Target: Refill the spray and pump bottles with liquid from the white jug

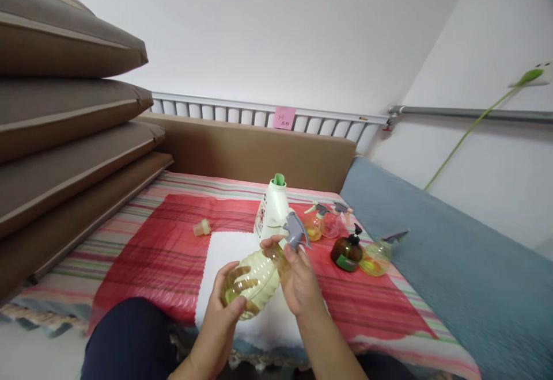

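Note:
A clear, ribbed spray bottle [265,279] with a yellowish tint is tilted above a white cloth [220,253], its top toward the upper right. My left hand [221,314] wraps round the bottle's lower body. At its neck, the fingers of my right hand [305,282] are closed just below the grey trigger head [295,230]. Whether the head is screwed tight I cannot tell. Right behind the bottle stands a white jug [273,204] with a green spout and no cap on. A small translucent cap [201,228] lies to its left.
To the right stand a spray bottle with yellow liquid [314,229], a pink spray bottle [332,227], a brown pump bottle [346,253] and another yellow spray bottle [375,258]. A red plastic sheet [147,253] covers the striped cloth. Stacked cushions [73,103] rise at left.

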### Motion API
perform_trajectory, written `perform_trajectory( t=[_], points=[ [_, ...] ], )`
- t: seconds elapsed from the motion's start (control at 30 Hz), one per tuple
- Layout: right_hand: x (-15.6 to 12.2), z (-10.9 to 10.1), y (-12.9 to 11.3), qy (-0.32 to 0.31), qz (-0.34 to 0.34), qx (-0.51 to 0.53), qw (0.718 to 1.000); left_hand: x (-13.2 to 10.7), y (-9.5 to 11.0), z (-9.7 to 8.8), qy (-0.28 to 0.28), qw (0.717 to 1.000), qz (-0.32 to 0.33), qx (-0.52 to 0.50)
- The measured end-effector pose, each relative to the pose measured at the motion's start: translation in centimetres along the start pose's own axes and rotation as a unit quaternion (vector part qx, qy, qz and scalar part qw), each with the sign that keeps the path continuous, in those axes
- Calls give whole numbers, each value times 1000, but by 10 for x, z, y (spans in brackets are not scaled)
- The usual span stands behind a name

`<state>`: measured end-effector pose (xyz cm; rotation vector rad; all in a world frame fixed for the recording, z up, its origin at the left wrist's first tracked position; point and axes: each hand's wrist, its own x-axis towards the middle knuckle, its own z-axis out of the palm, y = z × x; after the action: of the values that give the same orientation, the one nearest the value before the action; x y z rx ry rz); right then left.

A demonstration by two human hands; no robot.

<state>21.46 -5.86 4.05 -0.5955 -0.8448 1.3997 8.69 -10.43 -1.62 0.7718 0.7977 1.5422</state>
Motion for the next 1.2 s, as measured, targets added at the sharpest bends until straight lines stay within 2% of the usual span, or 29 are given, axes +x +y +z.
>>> perform_trajectory(
  t=[0.07,0.17,0.23,0.33,0.43,0.5,0.7,0.9,1.07,1.2],
  points=[
    [2,-2,2,19,0,16,1000,2,-2,-2,11,1000,3,-4],
    [3,-4,9,94,2,27,995,3,-5,-5,46,994,83,62],
    [4,-5,12,113,9,43,993,4,-7,-7,57,988,113,92],
    [5,-7,14,92,31,68,993,6,-9,-10,60,990,94,83],
    [6,-8,12,52,47,83,994,9,-10,-11,53,997,44,27],
    [5,-7,13,35,48,83,995,10,-12,-10,59,998,35,7],
    [5,-5,17,100,16,62,993,7,-14,-7,77,991,83,64],
    [7,-12,12,28,40,58,997,9,-18,-13,63,994,70,46],
    [6,-9,17,87,10,16,996,12,-20,-16,45,994,74,62],
    [11,-10,12,71,-22,8,997,14,-22,-19,47,997,51,35]
  ],
)
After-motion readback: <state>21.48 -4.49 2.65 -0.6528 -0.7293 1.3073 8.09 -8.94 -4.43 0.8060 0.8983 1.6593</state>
